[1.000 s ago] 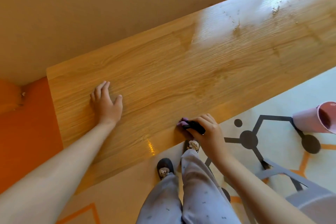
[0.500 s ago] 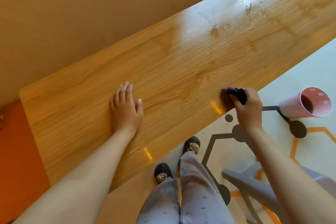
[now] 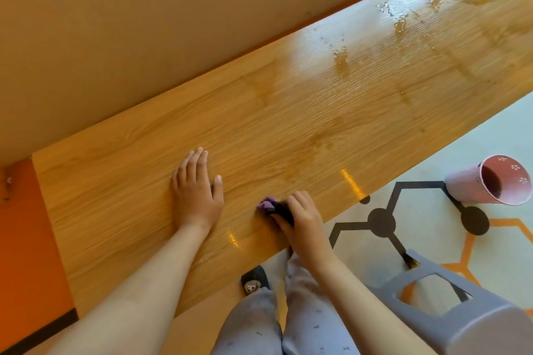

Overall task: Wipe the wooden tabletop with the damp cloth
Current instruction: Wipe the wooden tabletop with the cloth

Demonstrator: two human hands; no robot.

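Observation:
A long wooden tabletop runs from lower left to upper right along a tan wall. My right hand grips a small bunched cloth, purple with a dark part, and presses it on the wood near the table's front edge. My left hand lies flat on the tabletop just left of the cloth, fingers straight and close together. Wet streaks and beads of water glisten on the far right part of the table.
A pink cup-shaped bin stands on the patterned floor mat to the right of the table. A grey plastic stool is at the lower right beside my legs. An orange wall panel borders the table's left end.
My right hand has slid the cloth back to the left along the front edge, ending close to my left hand. The left hand has stayed flat on the table.

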